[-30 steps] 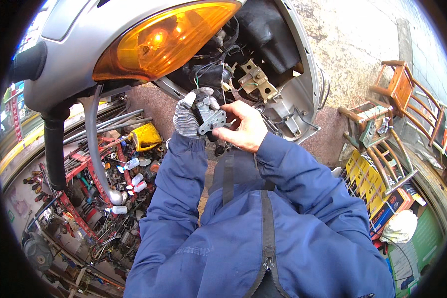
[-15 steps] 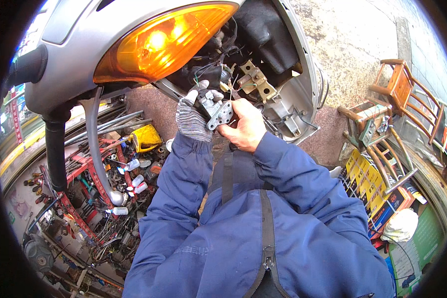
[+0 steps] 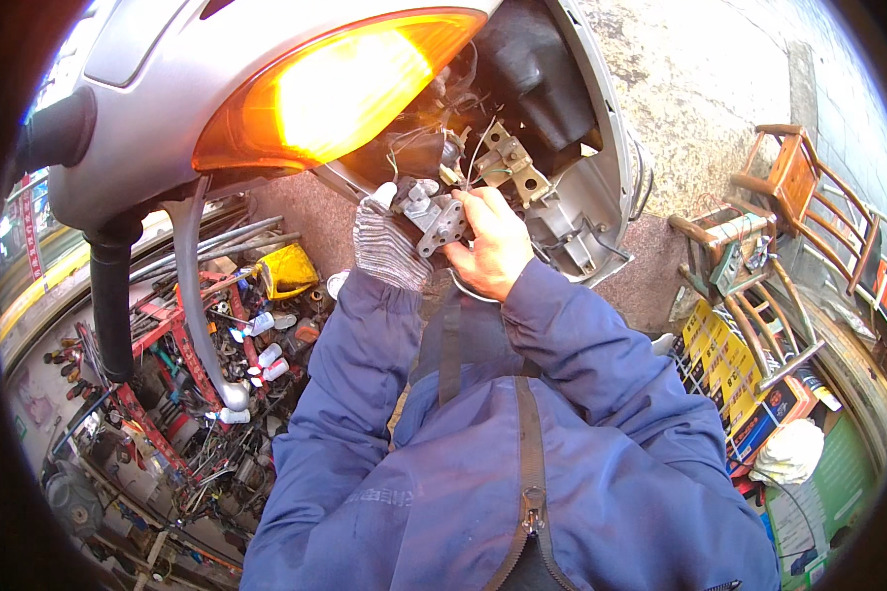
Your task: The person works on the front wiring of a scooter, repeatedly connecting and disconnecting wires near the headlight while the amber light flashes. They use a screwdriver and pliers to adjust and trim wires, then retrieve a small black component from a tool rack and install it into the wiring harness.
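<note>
A grey metal part with a holed plate is held between my two hands, in front of the opened body of a silver scooter. My left hand, in a grey striped knit glove, is closed round its left side. My bare right hand pinches the right edge of the plate, thumb below and fingers above. Just beyond, thin wires run into the scooter's cavity. A brass-coloured bracket with round holes sits right of them. The orange turn signal glows brightly at upper left.
A red metal rack with tools, bottles and loose parts stands at left, with a yellow container beside it. Wooden chairs, yellow boxes and a white cloth are at right. A black handlebar grip juts out at far left.
The turn signal has gone from a dim glow to a bright one. My right fingers have shifted slightly up along the plate. Both hands still hold the metal part in nearly the same place.
</note>
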`<state>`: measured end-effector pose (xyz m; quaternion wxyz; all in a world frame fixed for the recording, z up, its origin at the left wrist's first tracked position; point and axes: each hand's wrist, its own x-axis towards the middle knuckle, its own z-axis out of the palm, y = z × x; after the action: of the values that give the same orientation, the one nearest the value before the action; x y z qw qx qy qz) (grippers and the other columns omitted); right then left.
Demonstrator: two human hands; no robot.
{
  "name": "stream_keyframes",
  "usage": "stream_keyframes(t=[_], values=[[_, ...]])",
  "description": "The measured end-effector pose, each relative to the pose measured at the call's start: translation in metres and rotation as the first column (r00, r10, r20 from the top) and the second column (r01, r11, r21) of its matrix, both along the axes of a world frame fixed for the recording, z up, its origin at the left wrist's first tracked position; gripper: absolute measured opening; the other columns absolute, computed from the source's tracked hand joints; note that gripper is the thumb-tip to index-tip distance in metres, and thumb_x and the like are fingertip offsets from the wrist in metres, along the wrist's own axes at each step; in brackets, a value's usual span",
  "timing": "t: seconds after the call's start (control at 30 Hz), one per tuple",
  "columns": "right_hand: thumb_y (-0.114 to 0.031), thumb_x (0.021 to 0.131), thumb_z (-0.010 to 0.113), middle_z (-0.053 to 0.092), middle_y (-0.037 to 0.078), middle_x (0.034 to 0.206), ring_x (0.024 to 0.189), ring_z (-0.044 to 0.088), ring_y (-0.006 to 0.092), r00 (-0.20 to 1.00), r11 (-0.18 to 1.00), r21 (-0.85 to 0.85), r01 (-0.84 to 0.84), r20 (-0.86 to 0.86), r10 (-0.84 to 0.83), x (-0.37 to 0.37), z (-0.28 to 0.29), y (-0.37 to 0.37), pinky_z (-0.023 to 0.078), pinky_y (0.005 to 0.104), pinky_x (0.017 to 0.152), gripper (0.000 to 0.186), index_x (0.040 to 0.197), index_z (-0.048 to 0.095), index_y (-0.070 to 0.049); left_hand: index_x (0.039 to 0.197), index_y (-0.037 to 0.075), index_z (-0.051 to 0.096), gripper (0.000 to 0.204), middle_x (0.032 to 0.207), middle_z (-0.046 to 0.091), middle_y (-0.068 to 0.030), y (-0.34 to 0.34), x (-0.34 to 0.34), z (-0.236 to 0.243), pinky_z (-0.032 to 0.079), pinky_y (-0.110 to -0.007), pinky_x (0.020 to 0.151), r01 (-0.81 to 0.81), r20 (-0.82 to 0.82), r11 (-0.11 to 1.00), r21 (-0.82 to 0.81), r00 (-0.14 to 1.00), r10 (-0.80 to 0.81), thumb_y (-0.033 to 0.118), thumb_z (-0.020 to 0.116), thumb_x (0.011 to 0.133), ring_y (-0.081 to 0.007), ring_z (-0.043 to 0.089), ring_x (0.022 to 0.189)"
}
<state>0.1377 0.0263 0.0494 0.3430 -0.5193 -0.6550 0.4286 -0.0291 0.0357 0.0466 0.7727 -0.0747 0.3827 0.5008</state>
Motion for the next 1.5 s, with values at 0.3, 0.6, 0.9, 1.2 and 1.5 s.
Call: stream_keyframes(t=[0.3, 0.6, 0.9, 1.2, 1.5], values=[[-0.003, 0.058, 0.07, 0.054, 0.019, 0.104, 0.095, 0.056, 0.0351, 0.996, 0.985, 0.17, -0.029, 0.089, 0.014, -0.001, 0.012, 0.005, 0.049, 0.0385, 0.081, 0.057, 0.113, 0.056, 0.004, 0.098, 0.001, 0.064, 0.04, 0.095, 0.066, -0.0146, -0.001, 0.003, -0.007, 0.054, -0.041, 0.08, -0.123, 0.0, 0.985, 0.122, 0.992, 0.124, 0.034, 0.044, 0.087, -0.0287, 0.063, 0.086], [-0.011, 0.064, 0.079, 0.055, 0.019, 0.103, 0.091, 0.059, 0.0326, 0.996, 0.994, 0.108, -0.03, -0.086, 0.04, 0.014, 0.021, -0.001, 0.051, 0.0366, 0.076, 0.058, 0.115, 0.055, 0.003, 0.095, -0.007, 0.058, 0.051, 0.093, 0.059, -0.025, 0.005, 0.011, -0.002, 0.05, -0.043, 0.08, -0.139, 0.263, 0.956, 0.258, 0.962, 0.069, 0.041, 0.053, 0.078, -0.0365, 0.059, 0.089], [0.001, 0.071, 0.068, 0.059, 0.014, 0.087, 0.074, 0.062, 0.0294, 0.988, 0.991, 0.134, -0.015, -0.148, 0.035, 0.019, 0.016, 0.019, 0.051, 0.0343, 0.066, 0.026, 0.097, 0.063, 0.001, 0.102, -0.003, 0.06, 0.046, 0.1, 0.063, -0.0187, 0.0, -0.017, -0.026, 0.052, -0.041, 0.08, 0.073, -0.143, 0.978, 0.197, 0.989, -0.045, 0.038, 0.052, 0.083, -0.0308, 0.061, 0.089], [-0.007, 0.068, 0.067, 0.058, 0.015, 0.1, 0.09, 0.06, 0.0328, 0.908, 0.901, 0.239, -0.361, -0.13, 0.398, 0.0, 0.016, 0.076, 0.05, 0.0369, 0.08, 0.039, 0.107, 0.062, 0.0, 0.116, 0.003, 0.057, 0.033, 0.112, 0.063, -0.0121, -0.005, 0.002, -0.019, 0.051, -0.036, 0.088, 0.0, -0.192, 0.986, 0.169, 0.981, 0.033, 0.022, 0.055, 0.089, -0.024, 0.061, 0.102], [-0.016, 0.065, 0.076, 0.058, 0.014, 0.101, 0.092, 0.06, 0.0323, 0.83, 0.823, 0.145, -0.549, -0.017, 0.557, 0.002, 0.017, 0.093, 0.05, 0.0374, 0.081, 0.046, 0.106, 0.063, -0.001, 0.124, 0.002, 0.05, 0.043, 0.116, 0.06, -0.0134, 0.008, 0.007, 0.002, 0.052, -0.037, 0.089, 0.127, -0.334, 0.989, 0.075, 0.938, -0.095, 0.03, 0.052, 0.092, -0.025, 0.06, 0.105]])
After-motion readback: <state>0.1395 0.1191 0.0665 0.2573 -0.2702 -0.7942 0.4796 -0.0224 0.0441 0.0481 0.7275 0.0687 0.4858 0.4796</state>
